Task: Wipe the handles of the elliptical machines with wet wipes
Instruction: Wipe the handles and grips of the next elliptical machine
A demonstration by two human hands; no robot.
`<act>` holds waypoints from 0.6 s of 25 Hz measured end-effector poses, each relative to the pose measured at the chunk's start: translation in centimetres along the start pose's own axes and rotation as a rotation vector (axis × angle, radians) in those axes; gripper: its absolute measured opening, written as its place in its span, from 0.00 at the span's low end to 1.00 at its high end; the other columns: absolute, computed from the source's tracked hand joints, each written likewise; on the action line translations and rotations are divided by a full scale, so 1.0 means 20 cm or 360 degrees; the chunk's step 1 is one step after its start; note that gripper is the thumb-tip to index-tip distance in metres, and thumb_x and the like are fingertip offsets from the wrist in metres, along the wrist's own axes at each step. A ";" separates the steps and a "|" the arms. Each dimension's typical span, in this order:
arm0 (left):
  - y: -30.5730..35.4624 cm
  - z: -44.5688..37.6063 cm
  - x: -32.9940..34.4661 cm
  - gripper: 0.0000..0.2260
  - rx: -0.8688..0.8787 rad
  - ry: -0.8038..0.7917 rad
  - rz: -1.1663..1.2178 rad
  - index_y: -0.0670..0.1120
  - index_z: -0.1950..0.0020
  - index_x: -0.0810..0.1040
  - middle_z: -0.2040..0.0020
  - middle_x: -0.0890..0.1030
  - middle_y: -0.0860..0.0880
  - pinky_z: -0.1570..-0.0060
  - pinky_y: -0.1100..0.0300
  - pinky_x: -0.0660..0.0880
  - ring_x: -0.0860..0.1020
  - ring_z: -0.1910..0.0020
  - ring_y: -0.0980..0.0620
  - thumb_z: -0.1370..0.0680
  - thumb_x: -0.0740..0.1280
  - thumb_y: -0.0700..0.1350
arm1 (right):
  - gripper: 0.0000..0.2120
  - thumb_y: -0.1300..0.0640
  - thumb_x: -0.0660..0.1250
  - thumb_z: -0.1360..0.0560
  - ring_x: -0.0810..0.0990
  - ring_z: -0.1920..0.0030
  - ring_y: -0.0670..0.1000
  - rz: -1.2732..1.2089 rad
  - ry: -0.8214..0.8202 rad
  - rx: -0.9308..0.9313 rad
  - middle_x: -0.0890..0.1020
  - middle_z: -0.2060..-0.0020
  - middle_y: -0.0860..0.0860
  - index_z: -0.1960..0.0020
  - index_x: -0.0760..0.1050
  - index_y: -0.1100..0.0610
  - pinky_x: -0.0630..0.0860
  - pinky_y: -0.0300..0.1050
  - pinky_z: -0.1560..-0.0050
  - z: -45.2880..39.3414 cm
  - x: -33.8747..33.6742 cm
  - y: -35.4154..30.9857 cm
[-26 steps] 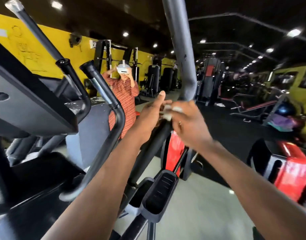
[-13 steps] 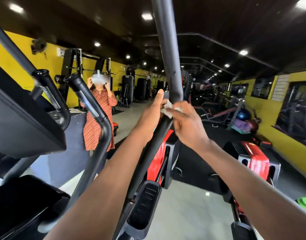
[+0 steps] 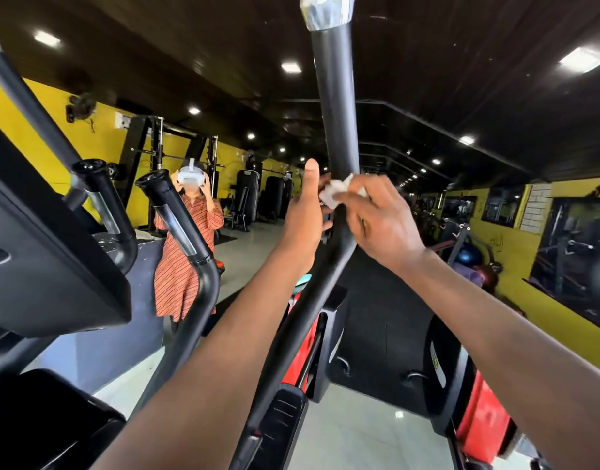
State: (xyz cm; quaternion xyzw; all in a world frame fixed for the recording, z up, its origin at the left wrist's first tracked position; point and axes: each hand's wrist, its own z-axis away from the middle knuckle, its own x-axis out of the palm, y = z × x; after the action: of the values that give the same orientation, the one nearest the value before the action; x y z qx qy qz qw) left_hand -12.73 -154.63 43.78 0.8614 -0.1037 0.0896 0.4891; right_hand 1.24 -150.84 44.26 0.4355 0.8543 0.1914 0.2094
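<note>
A tall black elliptical handle (image 3: 334, 106) rises through the middle of the head view, its top end wrapped in plastic. At the bend of this handle my right hand (image 3: 376, 222) pinches a crumpled white wet wipe (image 3: 335, 191) against the bar. My left hand (image 3: 305, 215) is on the bar's left side, thumb pointing up, its fingers hidden behind the bar and touching the wipe's edge.
Two shorter black handles (image 3: 176, 215) and the machine's console (image 3: 37, 252) stand at the left. A person in a striped orange dress (image 3: 186, 252) stands beyond them. Red and black machines (image 3: 474, 415) stand to the right, a yellow wall (image 3: 529, 266) behind.
The view has tilted up, showing the handle's wrapped top. Both hands stay at the bend with the wipe, and the right hand has shifted slightly around the bar.
</note>
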 end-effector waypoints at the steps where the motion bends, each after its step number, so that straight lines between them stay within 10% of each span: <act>1: 0.00 0.00 0.00 0.24 0.0002 -0.0004 -0.0006 0.54 0.42 0.77 0.43 0.82 0.50 0.43 0.54 0.74 0.79 0.42 0.51 0.20 0.48 0.65 | 0.10 0.66 0.62 0.25 0.77 0.55 0.58 0.0016 -0.0103 -0.0018 0.73 0.50 0.53 0.50 0.81 0.63 0.78 0.49 0.56 0.05 0.00 0.01; 8: 0.01 -0.01 0.03 0.23 0.0058 0.0076 0.0010 0.53 0.45 0.79 0.46 0.83 0.49 0.42 0.52 0.77 0.82 0.46 0.51 0.20 0.51 0.65 | 0.08 0.68 0.65 0.25 0.77 0.58 0.57 -0.0039 0.0095 0.0079 0.78 0.52 0.62 0.49 0.81 0.64 0.73 0.42 0.60 -0.14 -0.06 -0.02; 15: 0.06 -0.03 0.02 0.21 0.0091 0.0093 0.0007 0.56 0.48 0.79 0.50 0.83 0.53 0.49 0.56 0.78 0.81 0.49 0.54 0.20 0.51 0.65 | 0.11 0.64 0.62 0.25 0.74 0.62 0.53 -0.0092 -0.0277 0.0040 0.76 0.58 0.59 0.51 0.82 0.62 0.78 0.48 0.68 0.00 -0.05 0.00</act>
State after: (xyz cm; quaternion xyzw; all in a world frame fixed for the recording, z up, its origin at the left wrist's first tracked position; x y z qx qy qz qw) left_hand -12.60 -154.80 45.07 0.8717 -0.0886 0.1188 0.4671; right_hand 1.72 -151.60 44.54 0.4283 0.8475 0.1360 0.2826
